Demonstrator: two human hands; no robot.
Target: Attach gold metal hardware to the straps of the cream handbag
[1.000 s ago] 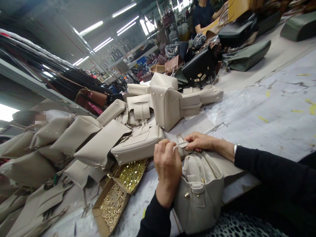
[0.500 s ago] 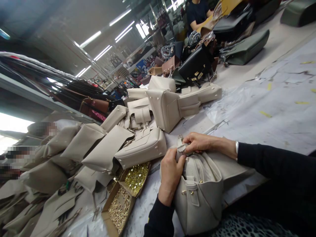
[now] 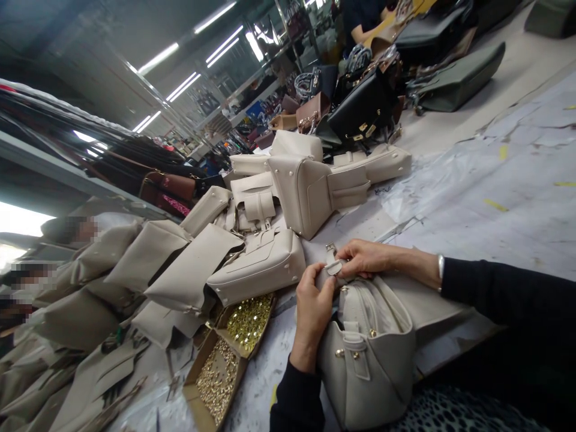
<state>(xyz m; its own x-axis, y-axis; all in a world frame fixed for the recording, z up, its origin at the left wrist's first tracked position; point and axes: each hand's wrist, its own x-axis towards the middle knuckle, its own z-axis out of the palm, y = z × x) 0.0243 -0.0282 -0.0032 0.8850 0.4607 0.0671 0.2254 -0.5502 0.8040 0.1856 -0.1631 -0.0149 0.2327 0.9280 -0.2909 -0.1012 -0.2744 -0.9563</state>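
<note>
A cream handbag (image 3: 382, 366) lies in front of me with its top partly open, showing a zip and gold studs on its side tab. At the bag's far end, my left hand (image 3: 314, 309) pinches a short strap (image 3: 333, 264) between thumb and fingers. My right hand (image 3: 366, 258) grips the same strap from the right, its fingertips close to the left thumb. A small metal buckle (image 3: 330, 247) stands up just beyond the fingers. What lies under the fingertips is hidden.
Left of the bag sit cardboard trays of small gold rivets (image 3: 218, 375) and shiny gold pieces (image 3: 249, 321). Cream bags (image 3: 256, 264) and bag panels (image 3: 193, 264) pile up beyond. Black bags (image 3: 362, 114) and a green bag (image 3: 459, 81) lie farther back, near another person (image 3: 362, 21).
Both hands remain on the strap, with slightly shifted fingers; more of the strap's rounded end shows between them. The view has tilted a little, and the bag appears slightly farther right.
</note>
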